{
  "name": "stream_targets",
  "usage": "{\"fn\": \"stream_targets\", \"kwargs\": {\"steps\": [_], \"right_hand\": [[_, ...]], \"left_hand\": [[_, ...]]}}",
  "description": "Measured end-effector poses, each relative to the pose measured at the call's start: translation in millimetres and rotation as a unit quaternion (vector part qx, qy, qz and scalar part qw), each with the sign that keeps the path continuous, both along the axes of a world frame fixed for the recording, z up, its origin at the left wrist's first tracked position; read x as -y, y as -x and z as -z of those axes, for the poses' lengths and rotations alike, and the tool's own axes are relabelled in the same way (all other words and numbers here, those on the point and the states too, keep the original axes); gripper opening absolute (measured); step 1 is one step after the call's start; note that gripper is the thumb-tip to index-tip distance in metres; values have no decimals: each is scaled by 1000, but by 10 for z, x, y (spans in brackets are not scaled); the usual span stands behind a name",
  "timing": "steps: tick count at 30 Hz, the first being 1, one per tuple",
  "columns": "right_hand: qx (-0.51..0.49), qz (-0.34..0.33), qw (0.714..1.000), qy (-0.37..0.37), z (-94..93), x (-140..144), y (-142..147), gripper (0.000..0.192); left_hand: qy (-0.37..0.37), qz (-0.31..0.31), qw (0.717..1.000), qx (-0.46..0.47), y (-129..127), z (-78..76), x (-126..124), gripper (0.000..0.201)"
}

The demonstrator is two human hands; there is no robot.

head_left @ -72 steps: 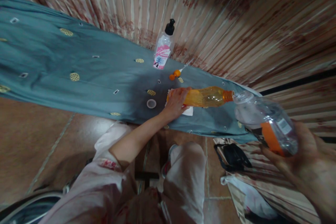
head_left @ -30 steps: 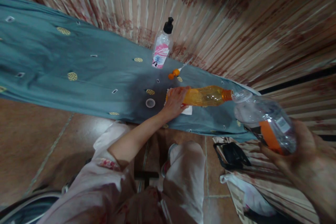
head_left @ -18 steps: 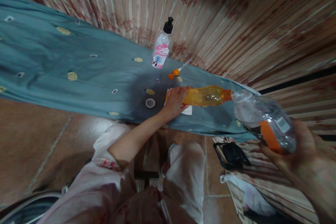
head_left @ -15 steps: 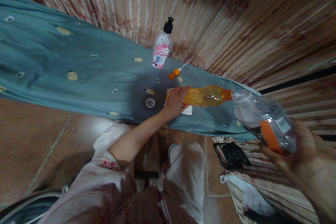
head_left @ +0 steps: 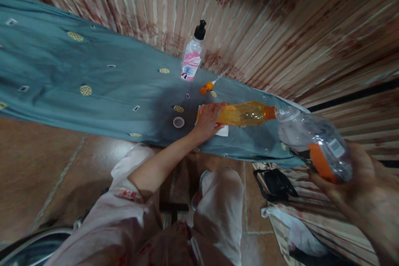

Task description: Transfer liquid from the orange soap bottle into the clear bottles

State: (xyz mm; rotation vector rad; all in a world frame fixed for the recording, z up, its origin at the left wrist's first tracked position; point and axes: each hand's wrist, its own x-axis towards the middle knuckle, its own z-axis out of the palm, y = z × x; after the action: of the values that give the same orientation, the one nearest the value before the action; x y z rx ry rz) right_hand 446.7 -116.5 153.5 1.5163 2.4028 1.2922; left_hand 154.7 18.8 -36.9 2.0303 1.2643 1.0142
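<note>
My left hand (head_left: 208,120) is closed around the lower part of an orange see-through bottle (head_left: 245,114), over a white cloth or tissue (head_left: 222,131). At the right, my right hand (head_left: 363,170) grips the base of a clear plastic bottle (head_left: 314,141) with an orange label. That bottle is tipped, its mouth meeting the orange bottle's neck. An orange pump top (head_left: 207,87) with a thin tube lies just beyond the orange bottle. A small round whitish cap (head_left: 178,122) rests left of my left hand. Whether liquid passes between the bottles, I cannot tell.
A clear pump bottle (head_left: 192,60) with a black top and pink label stands at the back of the teal patterned cloth (head_left: 118,87). Behind it hangs a striped curtain (head_left: 174,4). A black bag (head_left: 276,185) is low on the right, below the cloth's edge.
</note>
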Motion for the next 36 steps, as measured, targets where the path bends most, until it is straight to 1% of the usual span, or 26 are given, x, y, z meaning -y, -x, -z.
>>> {"fn": "stream_targets", "kwargs": {"steps": [7, 12, 18, 24, 28, 32, 36], "right_hand": [[7, 5, 1000, 1, -27, 3, 37, 80], [2, -3, 1000, -1, -7, -4, 21, 82], [-12, 19, 1000, 10, -6, 17, -3, 76], [-12, 24, 1000, 15, -35, 20, 27, 77], [-3, 26, 999, 21, -22, 17, 35, 79], [-21, 57, 998, 24, -2, 19, -6, 78], [-38, 58, 997, 35, 3, 20, -23, 75]], "left_hand": [[4, 2, 1000, -15, -3, -4, -1, 70], [6, 2, 1000, -23, -2, -7, 1, 70], [6, 2, 1000, -28, -5, -9, -5, 70], [1, 1, 1000, -23, -6, 13, -7, 69], [5, 2, 1000, -27, -5, 17, -5, 70], [7, 2, 1000, -27, -2, 3, 1, 70], [15, -1, 1000, -27, 0, -22, 5, 70]]}}
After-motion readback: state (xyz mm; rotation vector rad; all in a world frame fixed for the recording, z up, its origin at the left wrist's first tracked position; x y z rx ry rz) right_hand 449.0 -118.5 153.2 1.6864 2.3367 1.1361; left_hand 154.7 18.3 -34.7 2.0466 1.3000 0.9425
